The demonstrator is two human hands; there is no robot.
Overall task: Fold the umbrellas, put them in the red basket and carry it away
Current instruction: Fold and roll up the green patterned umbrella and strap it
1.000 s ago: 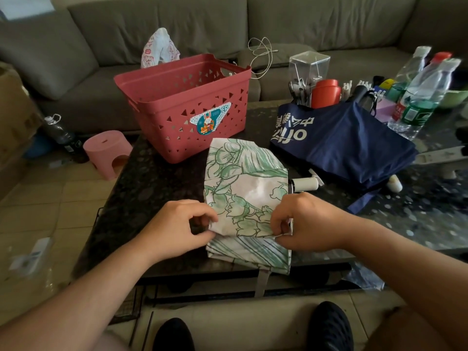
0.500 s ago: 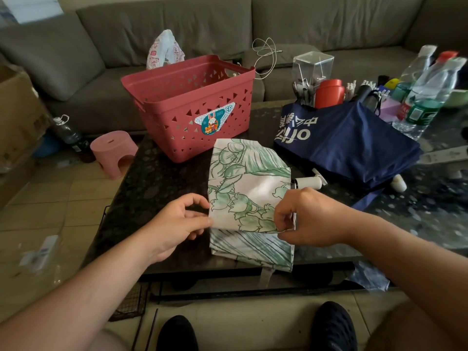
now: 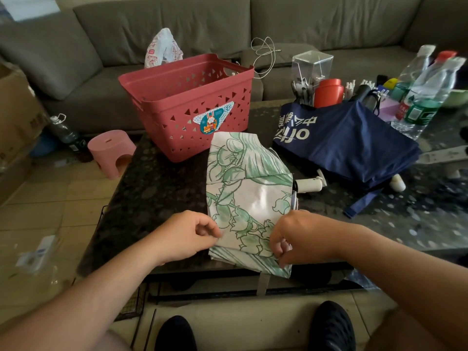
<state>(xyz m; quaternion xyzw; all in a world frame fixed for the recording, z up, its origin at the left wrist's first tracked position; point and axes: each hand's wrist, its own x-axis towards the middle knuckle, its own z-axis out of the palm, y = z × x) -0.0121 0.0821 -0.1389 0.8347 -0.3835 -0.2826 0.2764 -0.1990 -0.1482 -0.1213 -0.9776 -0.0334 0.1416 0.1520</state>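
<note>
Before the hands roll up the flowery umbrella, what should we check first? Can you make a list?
1. Left hand pinches the left edge of the green-and-white umbrella: ok.
2. Right hand pinches its right edge: ok.
3. Cloth lies flat on the table: ok.
4. White handle sticks out clear of the cloth: ok.
5. Strap hanging off the table edge, ready to wrap: cannot tell.
6. Red basket open and close by: ok. Navy umbrella folded tight: not ok.

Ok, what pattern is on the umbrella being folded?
White fabric with green leaf and flower line drawings on the umbrella, seen in the head view.
</note>
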